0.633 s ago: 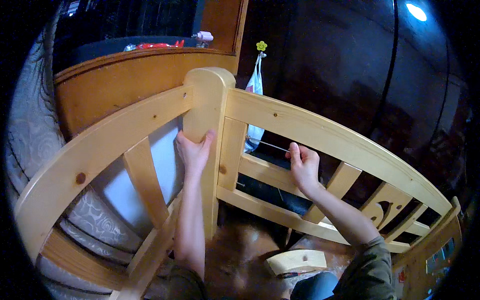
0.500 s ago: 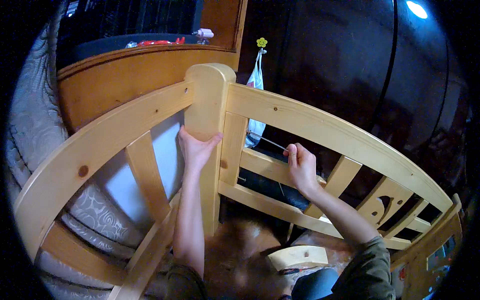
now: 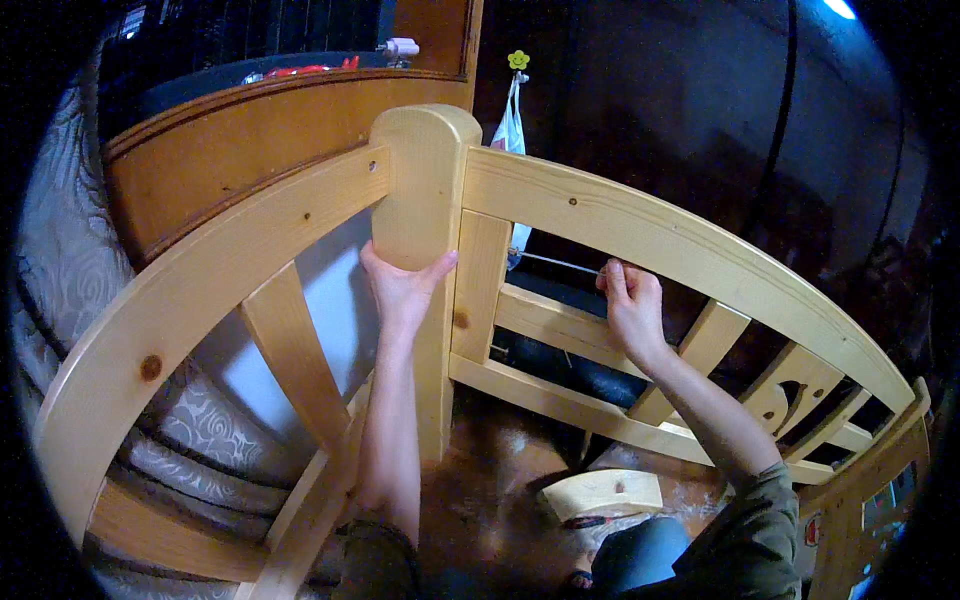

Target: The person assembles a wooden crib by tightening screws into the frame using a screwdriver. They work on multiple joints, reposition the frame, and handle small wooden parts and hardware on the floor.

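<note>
I see the left hand (image 3: 408, 290) gripping the post (image 3: 424, 190); the right hand (image 3: 632, 300) pinches a metal rod (image 3: 562, 262) ending beside the nearest slat (image 3: 482, 285); tilted pressure could, I judge, make it slip.

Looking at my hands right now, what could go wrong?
Your right hand holds a thin metal rod near one end; its far end might slip. That hand appears close to the top rail, so it could scrape. Your left hand grips the post; if it loosens, the post may shift.
</note>
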`<state>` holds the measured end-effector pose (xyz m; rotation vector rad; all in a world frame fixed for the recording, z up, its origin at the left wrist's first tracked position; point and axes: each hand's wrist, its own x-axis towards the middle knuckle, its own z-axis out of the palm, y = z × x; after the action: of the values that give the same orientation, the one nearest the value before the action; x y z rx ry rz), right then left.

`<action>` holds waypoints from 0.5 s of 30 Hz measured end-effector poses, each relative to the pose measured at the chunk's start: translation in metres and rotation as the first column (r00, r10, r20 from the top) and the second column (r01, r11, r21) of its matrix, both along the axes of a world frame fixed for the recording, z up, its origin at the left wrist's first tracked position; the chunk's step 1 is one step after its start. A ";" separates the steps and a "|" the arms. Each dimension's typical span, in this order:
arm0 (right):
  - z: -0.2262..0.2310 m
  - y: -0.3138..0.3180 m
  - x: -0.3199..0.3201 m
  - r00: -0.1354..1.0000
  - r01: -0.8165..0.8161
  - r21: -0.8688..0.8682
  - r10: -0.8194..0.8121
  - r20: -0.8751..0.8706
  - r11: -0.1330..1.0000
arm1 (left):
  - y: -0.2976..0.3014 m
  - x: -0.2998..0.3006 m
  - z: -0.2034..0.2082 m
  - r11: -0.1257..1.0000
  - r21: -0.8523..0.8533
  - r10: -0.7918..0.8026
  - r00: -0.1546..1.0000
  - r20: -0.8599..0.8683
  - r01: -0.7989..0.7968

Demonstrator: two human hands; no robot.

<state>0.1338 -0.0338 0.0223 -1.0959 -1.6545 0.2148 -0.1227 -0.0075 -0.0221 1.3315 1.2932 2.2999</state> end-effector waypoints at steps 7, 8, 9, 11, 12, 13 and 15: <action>0.021 -0.006 -0.009 0.708 -0.521 -0.642 -0.134 -0.693 0.563 | -0.007 0.002 0.005 0.999 -0.037 0.022 1.000 -0.008 -0.022; 0.025 -0.002 -0.005 0.648 -0.618 -0.647 -0.178 -0.741 0.446 | -0.007 0.005 0.006 1.000 -0.015 -0.025 0.999 0.022 0.025; 0.024 0.002 -0.001 0.592 -0.686 -0.614 -0.190 -0.783 0.391 | -0.008 0.007 0.006 0.999 -0.037 0.002 1.000 0.006 -0.002; 0.021 0.009 0.008 0.475 -0.810 -0.519 -0.215 -0.853 0.273 | -0.010 0.008 0.006 0.995 -0.075 0.068 0.997 -0.030 -0.070; 0.022 0.007 0.013 0.441 -0.856 -0.476 -0.195 -0.876 0.201 | -0.009 0.006 0.004 0.995 -0.077 0.060 0.997 -0.043 -0.063; 0.024 0.005 0.014 0.559 -0.782 -0.569 -0.118 -0.821 0.256 | -0.006 0.005 0.001 0.995 -0.079 0.052 0.997 -0.055 -0.057; 0.033 -0.006 0.013 0.764 -0.600 -0.700 0.018 -0.645 0.389 | -0.008 0.004 0.001 0.984 -0.135 0.103 0.987 -0.127 -0.120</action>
<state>0.1469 -0.0393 0.0553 -1.2326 -1.1267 1.7164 -0.1183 -0.0152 -0.0214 1.4004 1.5757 2.1784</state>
